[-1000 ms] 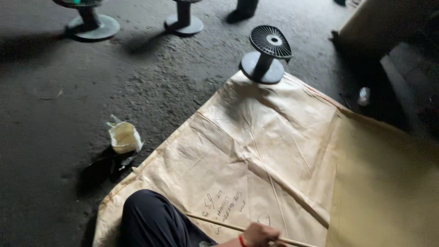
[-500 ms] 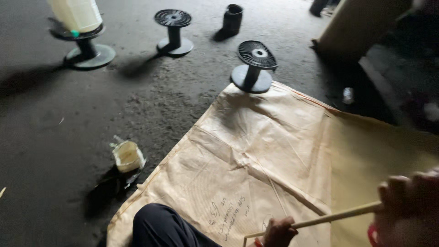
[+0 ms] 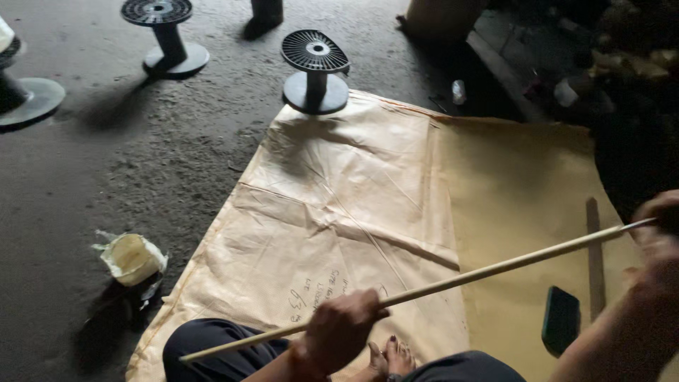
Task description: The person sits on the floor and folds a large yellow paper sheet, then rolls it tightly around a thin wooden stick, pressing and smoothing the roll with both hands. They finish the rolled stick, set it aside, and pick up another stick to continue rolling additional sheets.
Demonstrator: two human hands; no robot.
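We hold long thin stick in both hands, across lap, above tan sheet on floor. Long axis runs low-left to high-right: lower end near our dark-trousered knee, upper end at far right. Left hand closed around stick toward lower end. Right hand at upper tip, blurred; we cannot tell its grip. Most of stick lies between hands, rightward and upward from left grip. Dark green block on sheet below stick; black spool at sheet's far edge.

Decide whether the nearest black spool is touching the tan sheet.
Touching: the head view shows the black spool standing with its base on the tan sheet at its far corner.
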